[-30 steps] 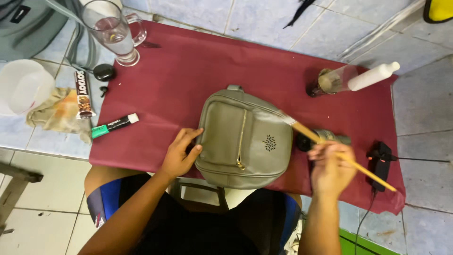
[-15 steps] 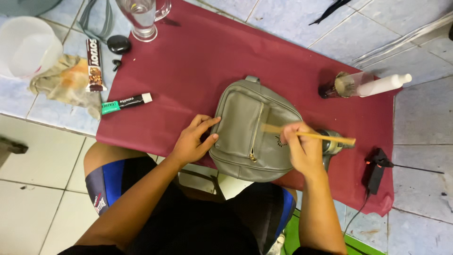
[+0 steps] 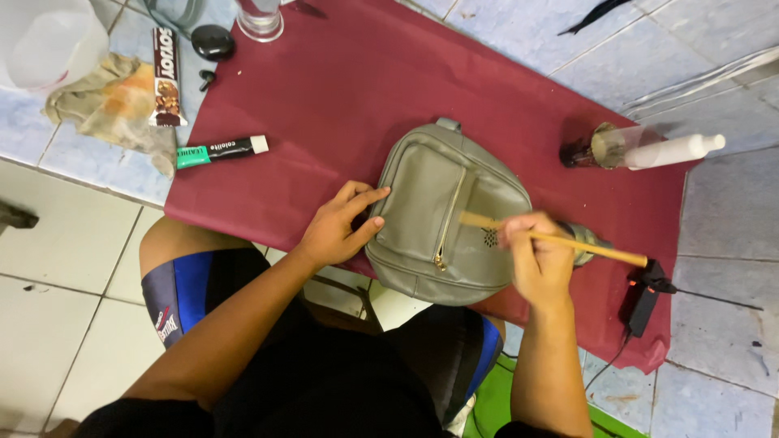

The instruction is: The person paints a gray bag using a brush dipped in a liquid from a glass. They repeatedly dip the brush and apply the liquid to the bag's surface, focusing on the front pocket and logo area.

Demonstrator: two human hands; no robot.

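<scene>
— Olive-grey bag (image 3: 445, 215), lying flat on the dark red cloth (image 3: 341, 89), near its front edge, above the knees; front pocket and gold zip facing up.

— Held how?

— Left hand (image 3: 337, 231) pressed on the bag's left rim, fingers spread and loosely open, gripping nothing; probably just pinning it so as not to slide.

— And the other?

— Right hand (image 3: 540, 259) closed around a thin wooden stick (image 3: 560, 241), fingers curled tight near its middle, tip resting over the pocket by the zip. Angled low, likely for fine work on the surface.

— Around it?

— Green-and-black tube (image 3: 221, 150) on the cloth's left edge, kept within reach. Clear bottle with white nozzle (image 3: 649, 148) lying at the right. Black plug (image 3: 643, 292) near the right corner. Wrapped snack bar (image 3: 165, 85) and crumpled rag (image 3: 105, 109) off the cloth, on the tiles.
</scene>
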